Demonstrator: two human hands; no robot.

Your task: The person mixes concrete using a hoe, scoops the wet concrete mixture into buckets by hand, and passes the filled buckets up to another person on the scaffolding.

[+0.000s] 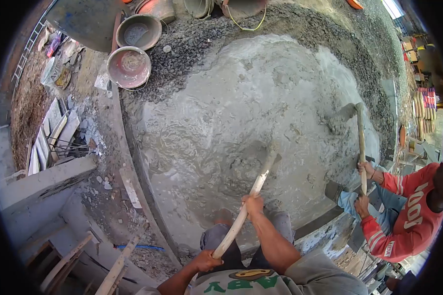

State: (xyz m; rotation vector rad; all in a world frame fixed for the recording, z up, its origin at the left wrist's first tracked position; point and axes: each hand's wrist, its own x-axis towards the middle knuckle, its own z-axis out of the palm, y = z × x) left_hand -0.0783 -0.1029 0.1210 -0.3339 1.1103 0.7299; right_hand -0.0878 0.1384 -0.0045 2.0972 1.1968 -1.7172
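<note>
My left hand is wrapped round the lower end of a hoe's pale wooden handle, close to my body. Farther up the same handle, my right hand is closed on it. The handle slants up and to the right into a wide pool of wet grey concrete. Its metal head, near the middle of the pool, is mostly sunk in the mix and hard to make out. My legs stand at the near edge of the concrete.
At right, a co-worker in a red shirt grips another hoe in the mix. Gravel rings the far side. Mortar pans and buckets stand at the upper left. A board edge and concrete beam lie left.
</note>
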